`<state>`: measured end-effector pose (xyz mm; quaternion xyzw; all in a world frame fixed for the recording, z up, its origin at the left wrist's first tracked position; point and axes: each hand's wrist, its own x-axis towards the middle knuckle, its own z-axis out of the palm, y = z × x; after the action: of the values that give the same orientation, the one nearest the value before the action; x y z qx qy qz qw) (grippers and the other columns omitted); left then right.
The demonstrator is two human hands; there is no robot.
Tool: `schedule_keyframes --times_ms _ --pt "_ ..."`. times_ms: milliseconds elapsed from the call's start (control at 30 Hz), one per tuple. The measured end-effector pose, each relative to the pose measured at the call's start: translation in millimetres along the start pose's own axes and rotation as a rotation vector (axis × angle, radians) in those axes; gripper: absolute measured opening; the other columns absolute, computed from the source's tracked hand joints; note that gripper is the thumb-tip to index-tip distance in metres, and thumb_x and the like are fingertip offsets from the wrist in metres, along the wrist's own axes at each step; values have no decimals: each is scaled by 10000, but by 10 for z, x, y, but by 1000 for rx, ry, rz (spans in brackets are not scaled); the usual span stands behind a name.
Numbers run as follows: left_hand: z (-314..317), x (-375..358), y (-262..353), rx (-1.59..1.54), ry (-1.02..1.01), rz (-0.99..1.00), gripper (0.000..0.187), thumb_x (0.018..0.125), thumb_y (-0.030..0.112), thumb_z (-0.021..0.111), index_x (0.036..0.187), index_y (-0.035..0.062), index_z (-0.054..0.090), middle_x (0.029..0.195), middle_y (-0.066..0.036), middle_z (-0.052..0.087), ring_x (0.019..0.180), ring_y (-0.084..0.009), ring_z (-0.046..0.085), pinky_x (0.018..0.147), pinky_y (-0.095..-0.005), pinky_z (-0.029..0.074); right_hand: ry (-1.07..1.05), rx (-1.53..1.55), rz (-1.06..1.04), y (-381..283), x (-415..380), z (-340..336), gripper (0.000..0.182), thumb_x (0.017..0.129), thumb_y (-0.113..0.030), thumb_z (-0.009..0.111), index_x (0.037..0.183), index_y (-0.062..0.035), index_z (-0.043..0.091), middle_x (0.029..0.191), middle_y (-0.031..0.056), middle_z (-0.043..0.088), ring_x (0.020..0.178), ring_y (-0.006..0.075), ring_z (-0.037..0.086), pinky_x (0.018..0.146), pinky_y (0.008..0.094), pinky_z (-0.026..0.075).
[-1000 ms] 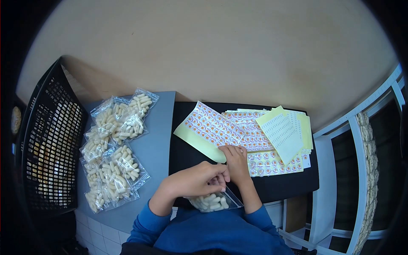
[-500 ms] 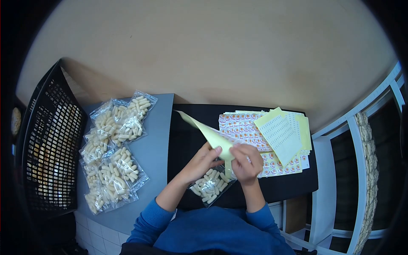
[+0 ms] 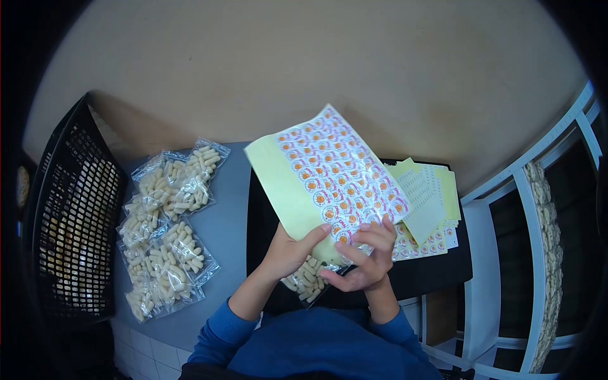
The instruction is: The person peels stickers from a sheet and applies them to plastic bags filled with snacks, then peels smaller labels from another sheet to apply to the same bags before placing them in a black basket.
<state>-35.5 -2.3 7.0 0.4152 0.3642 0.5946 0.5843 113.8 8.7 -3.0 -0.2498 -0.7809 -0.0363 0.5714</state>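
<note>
A sheet of round stickers (image 3: 345,168) is held up in front of me, its printed face showing orange-and-pink designs. Along its left side runs a bare yellow strip. My left hand (image 3: 293,251) grips the lower edge, thumb on the front and fingers behind. At the lower right corner, my right hand (image 3: 367,256) has its fingers apart, close to or touching the stickers; I cannot make out anything held in it. Beneath both hands, partly covered, lies a clear plastic bag of pale rod-shaped pieces (image 3: 307,280) on the black surface.
Several similar filled bags (image 3: 171,247) are piled on the grey tabletop (image 3: 231,237) to the left. Beyond them stands a black mesh basket (image 3: 79,215). More label sheets (image 3: 421,202) lie stacked at right, near a white rack (image 3: 535,253). A beige wall (image 3: 304,57) rises behind.
The sticker sheet, earlier bent with its yellow back showing, is now raised and turned with its printed face visible. My right hand's fingers have opened from a closed grip.
</note>
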Motion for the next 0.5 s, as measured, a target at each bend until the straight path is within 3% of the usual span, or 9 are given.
schedule_keyframes --times_ms 33,200,500 --pt "5 -12 21 -1 2 1 298 817 48 550 1097 -28 481 1016 -86 567 925 -130 541 783 -264 446 18 56 107 -4 20 -21 282 662 -303 690 880 -128 658 878 41 503 876 201 501 932 419 327" --pt "26 -51 115 159 28 152 201 824 44 551 1011 -28 532 946 -75 592 854 -109 556 736 -256 454 -54 65 230 74 103 -51 298 635 -40 681 928 -82 646 886 61 538 830 217 510 809 368 388" --pt "49 -76 284 491 21 273 121 796 35 566 884 -41 600 780 -104 636 706 -141 607 628 -261 470 -217 -99 128 43 212 -93 344 616 -57 705 953 -100 653 797 24 541 762 184 506 683 320 374"
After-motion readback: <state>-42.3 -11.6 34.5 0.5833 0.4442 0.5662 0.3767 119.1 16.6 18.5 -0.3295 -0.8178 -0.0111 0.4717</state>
